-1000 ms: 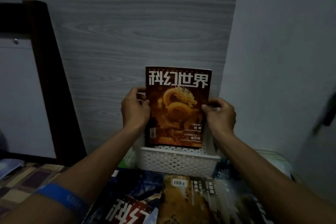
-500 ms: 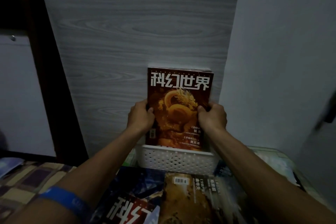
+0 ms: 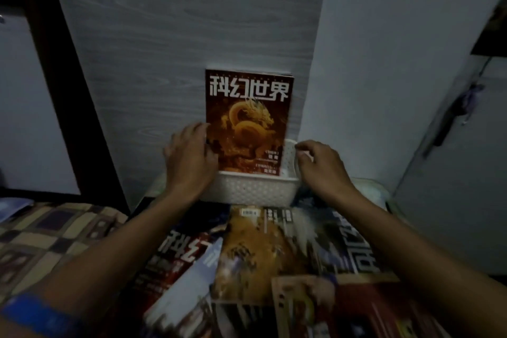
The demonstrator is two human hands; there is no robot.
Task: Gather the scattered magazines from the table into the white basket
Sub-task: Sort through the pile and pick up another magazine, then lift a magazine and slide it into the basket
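So the dragon-cover magazine [image 3: 248, 121] is parked upright in the white basket [image 3: 251, 189], long axis vertical, leaned back against the wood-grain wall, with what looks like more copies stacked behind it. Nothing is being gripped right now. The left hand [image 3: 190, 156] is spread open, fingers loose, just beside or maybe brushing the magazine's left edge (blur makes that hard to call). The right hand [image 3: 322, 167] is loosely curled near the basket's right rim, and no magazine is held in it; whether the rim itself is touched can't be told.

The relation that matters for the next grab: everything still loose lies on the near side of both hands, towards the body. A golden-brown magazine [image 3: 263, 252] is lying flat directly in front of the basket, long axis running away from the viewer, roughly between the two forearms. It is flanked by a red-titled magazine [image 3: 175, 258] under the left forearm and a dark blue magazine [image 3: 348, 244] under the right one. More covers are piled lower down, too blurred to sort out.

Best guess, the middle one gets reached about equally by either hand, so both would be pulled back and down. Plenty is left on the table, so the job's nowhere near done.
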